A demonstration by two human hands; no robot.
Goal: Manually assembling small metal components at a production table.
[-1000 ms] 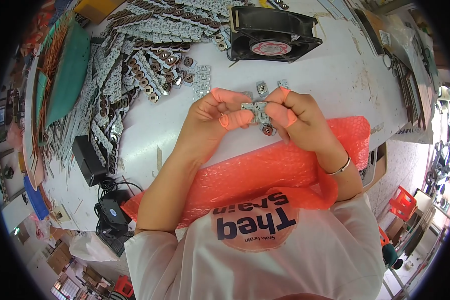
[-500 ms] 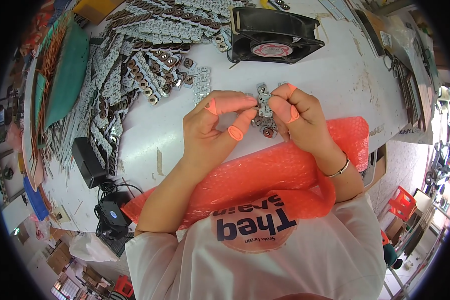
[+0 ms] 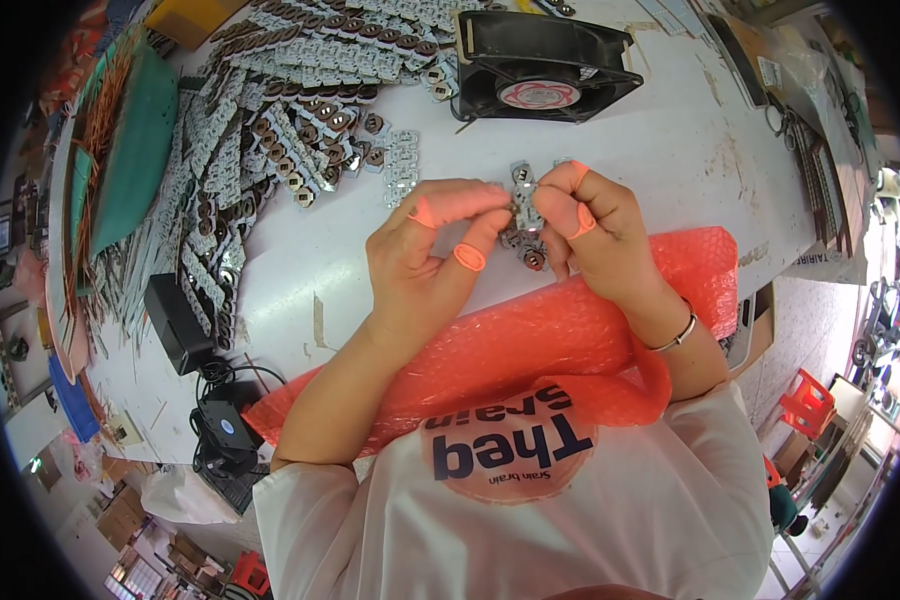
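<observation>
My right hand [image 3: 600, 235] pinches a short grey-white socket-like strip [image 3: 526, 208] with a brown disc at its far end. Close to the strip's left side, my left hand [image 3: 420, 250] has thumb and forefinger pressed together at the tips; what sits in that pinch is too small to make out. Both hands wear orange finger cots on thumb and forefinger. Partly hidden below the strip, a few similar pieces [image 3: 534, 259] with brown discs lie on the white table [image 3: 290, 310]. Under my forearms lies a roll of red bubble wrap [image 3: 510, 350].
A large heap of similar strips [image 3: 310, 60] covers the table's far left, beside a green basin [image 3: 135, 160] with copper-coloured wires. A black fan [image 3: 545, 75] stands at the back. A black box [image 3: 177, 325] and cables [image 3: 220, 410] lie at near left.
Both hands stay over the same spot and shift only slightly. The left pinch closes up a little beside the strip, which remains in the right hand.
</observation>
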